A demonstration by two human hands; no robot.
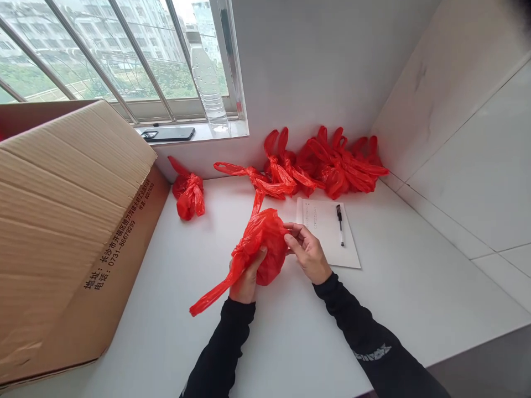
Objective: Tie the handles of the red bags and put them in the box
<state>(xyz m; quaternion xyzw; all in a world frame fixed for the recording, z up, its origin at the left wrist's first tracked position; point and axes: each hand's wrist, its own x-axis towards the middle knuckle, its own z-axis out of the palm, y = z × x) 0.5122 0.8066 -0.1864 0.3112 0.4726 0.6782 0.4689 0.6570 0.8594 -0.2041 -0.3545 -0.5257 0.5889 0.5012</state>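
A knotted red plastic bag [271, 246] is held above the white table, its long handle ends trailing to the lower left and upward. My left hand [248, 276] is wrapped round the bag from below, with the thumb on its near side and the other fingers mostly hidden. From the right, my right hand [306, 251] pinches the bag's edge between thumb and fingers. What the bag contains cannot be made out. Just beyond my right hand lies a sheet of paper [327, 226] with small print, and a black-capped pen [341, 224] on it.
More tied red bags [340, 166] are heaped along the wall, and a single red bag [189, 193] sits farther left. An open cardboard box [78, 221] takes up the left side. A phone [168, 134] and a clear bottle [207, 83] rest on the window sill.
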